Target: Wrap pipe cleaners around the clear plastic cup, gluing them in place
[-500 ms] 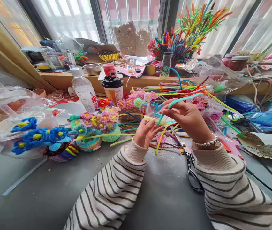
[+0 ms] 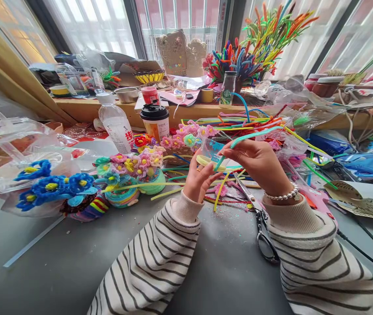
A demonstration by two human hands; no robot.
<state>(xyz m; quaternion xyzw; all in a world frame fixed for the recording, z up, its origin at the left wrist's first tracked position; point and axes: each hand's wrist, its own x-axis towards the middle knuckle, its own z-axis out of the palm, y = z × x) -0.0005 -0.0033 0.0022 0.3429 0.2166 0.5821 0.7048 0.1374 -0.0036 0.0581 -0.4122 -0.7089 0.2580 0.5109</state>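
My left hand (image 2: 200,178) is closed around a small clear plastic cup (image 2: 210,148) with blue print, held tilted above the table. A pale yellow band (image 2: 203,161), seemingly pipe cleaner, circles one end of the cup. Pinched in my right hand (image 2: 255,162) is a turquoise pipe cleaner (image 2: 257,133); its lower end lies against the cup by the yellow band, and the long tail runs off over the hand to the right. Scissors (image 2: 254,202) with black handles lie beneath, beside my right wrist. Yellow pipe cleaners (image 2: 173,191) lie under my left hand.
At left stand pots of pipe-cleaner flowers, with blue flowers (image 2: 51,186) nearest. Behind them are a water bottle (image 2: 116,124) and a lidded paper cup (image 2: 154,121). Loose pipe cleaners (image 2: 202,123) and plastic bags crowd the back and right. A glass bottle (image 2: 227,89) stands on the sill.
The fingers of my left hand have shifted up and the cup has tilted, showing more of its side. My right fingers have drawn back from across the cup, still pinching the turquoise pipe cleaner.
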